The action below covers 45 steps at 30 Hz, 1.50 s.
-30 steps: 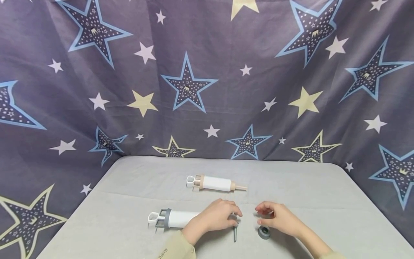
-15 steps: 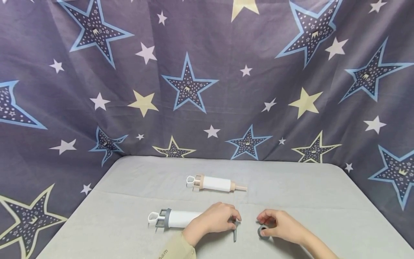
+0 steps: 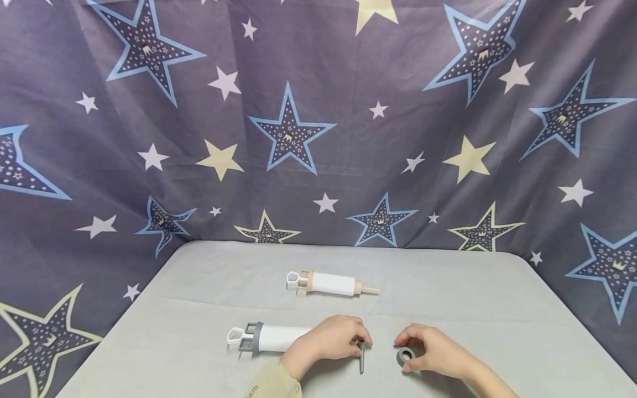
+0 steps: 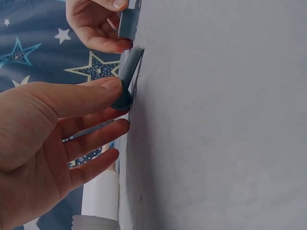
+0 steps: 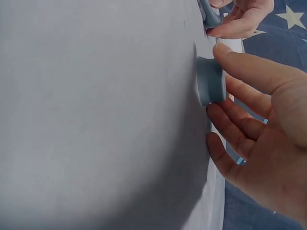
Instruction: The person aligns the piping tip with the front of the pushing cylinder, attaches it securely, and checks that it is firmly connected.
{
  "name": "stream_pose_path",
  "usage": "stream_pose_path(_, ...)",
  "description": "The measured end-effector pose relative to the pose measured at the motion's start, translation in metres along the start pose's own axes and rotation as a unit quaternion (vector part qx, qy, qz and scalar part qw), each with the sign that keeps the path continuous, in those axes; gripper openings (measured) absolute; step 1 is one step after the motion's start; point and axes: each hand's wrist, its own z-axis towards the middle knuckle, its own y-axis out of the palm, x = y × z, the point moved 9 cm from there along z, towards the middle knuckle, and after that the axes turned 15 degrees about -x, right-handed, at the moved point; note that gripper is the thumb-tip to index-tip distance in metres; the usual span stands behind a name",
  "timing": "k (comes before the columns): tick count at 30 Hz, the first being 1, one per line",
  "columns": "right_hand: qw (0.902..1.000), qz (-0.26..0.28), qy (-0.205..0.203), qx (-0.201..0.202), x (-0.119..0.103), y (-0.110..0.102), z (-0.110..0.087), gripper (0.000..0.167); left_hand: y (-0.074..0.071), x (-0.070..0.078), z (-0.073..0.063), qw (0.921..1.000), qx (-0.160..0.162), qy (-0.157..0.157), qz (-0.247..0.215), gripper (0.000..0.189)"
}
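Observation:
My left hand pinches the wide end of a small grey tapered nozzle between thumb and fingers. The nozzle's narrow tip points toward the front of the table in the head view; in the left wrist view the nozzle slants up from the thumb. My right hand holds a grey ring-shaped cap, thumb on one side and fingers on the other. From the right wrist the cap shows side-on, close to the table. A white syringe-like barrel with a grey collar lies left of my left hand, its right end hidden behind that hand.
Farther back on the grey tabletop lies a similar white syringe-like tool with beige ends and a thin beige nozzle. Both tools have white loop handles at the left. A star-patterned curtain hangs behind the table.
My right hand has come down slightly toward the front and taken hold of the ring cap, which has tilted a little. My left fingers have closed in on the nozzle's wide end.

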Motion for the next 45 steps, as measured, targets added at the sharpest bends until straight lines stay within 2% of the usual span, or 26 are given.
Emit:
stream_pose_path(8,0.9997,0.006,-0.022,-0.006,-0.003,0.000,-0.003,0.035,0.000,0.000,-0.001,1.0000,0.005,0.004,0.004,0.022)
stream_pose_path(19,0.9995,-0.015,-0.029,-0.002,-0.008,0.000,-0.003,0.029,0.002,-0.001,-0.002,0.9997,0.012,0.017,0.012,0.021)
stream_pose_path(26,0.9999,-0.002,-0.008,-0.010,-0.001,0.002,0.000,0.029,0.002,-0.003,-0.002,0.9998,0.015,0.012,0.008,0.020)
stream_pose_path(38,1.0000,0.000,0.003,-0.008,-0.002,0.000,-0.001,0.028,0.002,-0.007,-0.003,0.9998,0.000,-0.009,-0.017,0.021)
stream_pose_path(45,0.9997,0.006,0.017,-0.014,-0.001,-0.001,0.000,0.027,0.002,-0.011,-0.004,0.9996,0.004,-0.019,-0.022,0.019)
